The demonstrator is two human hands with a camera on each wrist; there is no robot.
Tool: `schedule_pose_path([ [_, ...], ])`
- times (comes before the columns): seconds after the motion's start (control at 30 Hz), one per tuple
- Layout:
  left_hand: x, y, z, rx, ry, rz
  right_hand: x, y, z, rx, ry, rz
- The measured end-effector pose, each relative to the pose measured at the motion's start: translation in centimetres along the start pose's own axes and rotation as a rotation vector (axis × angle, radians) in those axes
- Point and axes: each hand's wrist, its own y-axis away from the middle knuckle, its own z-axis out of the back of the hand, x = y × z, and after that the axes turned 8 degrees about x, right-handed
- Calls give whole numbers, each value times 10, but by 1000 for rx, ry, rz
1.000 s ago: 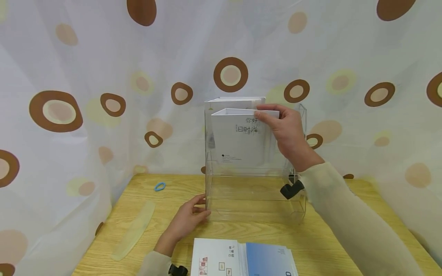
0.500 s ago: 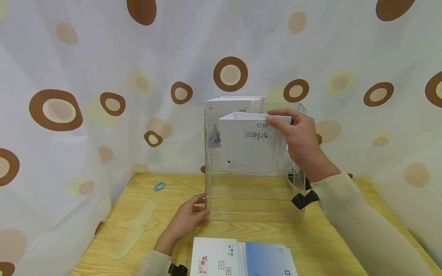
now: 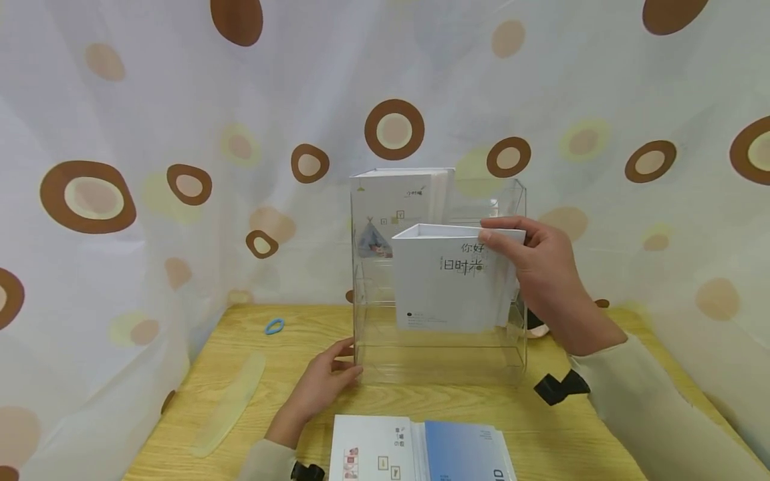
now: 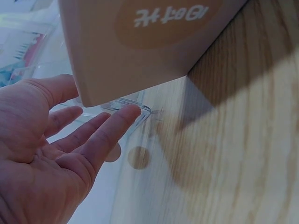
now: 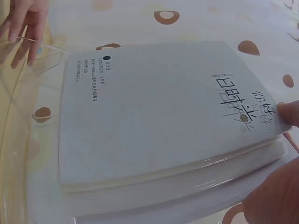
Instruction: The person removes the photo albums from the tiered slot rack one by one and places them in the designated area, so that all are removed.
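Observation:
My right hand [image 3: 544,277] pinches a white photo album [image 3: 445,287] by its top right corner, thumb on the front cover. The album stands upright in front of the clear acrylic rack [image 3: 442,366], overlapping its middle tiers in the head view. From the right wrist, the cover [image 5: 154,112] with dark Chinese lettering and the thick page block show. My left hand [image 3: 325,377] is at the rack's lower left side, fingertips at its edge. Its fingers [image 4: 110,135] are extended in the left wrist view, beside a tan book corner [image 4: 121,60]. Another white album [image 3: 403,194] stands in the rack's top tier.
Two more albums, one white [image 3: 369,447] and one blue [image 3: 460,447], lie side by side at the table's front. A blue ring [image 3: 275,326] and a pale yellow strip [image 3: 231,404] lie on the left of the wooden table. A patterned curtain [image 3: 180,80] hangs behind.
My right hand has brought the album down and to the right, uncovering more of the album in the top tier. The left hand stays at the rack's side.

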Motion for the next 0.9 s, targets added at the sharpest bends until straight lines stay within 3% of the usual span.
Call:
schedule_pose_path([
  [0.27,-1,1,0,5,15,-2,-15,32,20,-41,72,-2],
  [0.57,4,1,1,4,24,-3,-37,64,39,-62,-139,-23],
  [0.9,4,-1,0,-3,33,3,-57,100,65,-122,62,-104],
])
